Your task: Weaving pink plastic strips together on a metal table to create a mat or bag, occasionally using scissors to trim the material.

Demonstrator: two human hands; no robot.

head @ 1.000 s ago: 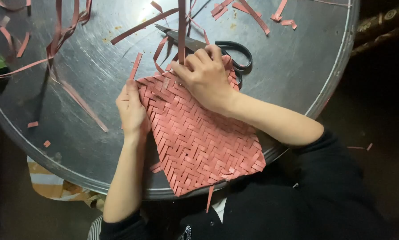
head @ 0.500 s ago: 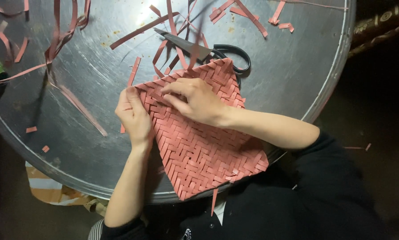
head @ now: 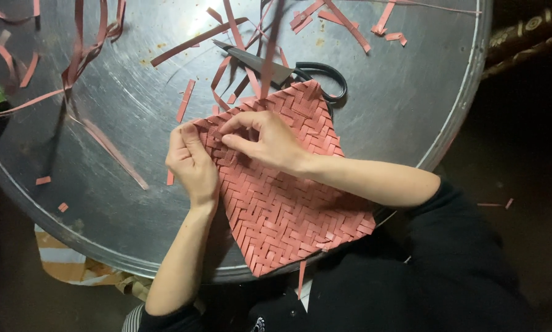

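Pressing down on a pink woven mat (head: 288,197), the person works at its top-left corner. In the head view, the mat lies on the round metal bench (head: 134,203), and its lower edge hangs over the near rim. The left hand (head: 193,163) is curled and pinches the mat's left edge. The right hand (head: 266,141) has slid down from the top corner to the middle; its fingers pinch a strip there. The work has moved to a new spot in the weave. Black scissors (head: 276,71) lie just behind the mat, with loose pink strips (head: 190,43) around.

Brown-and-white cardboard box (head: 67,261) below the round tray's (head: 103,233) rim
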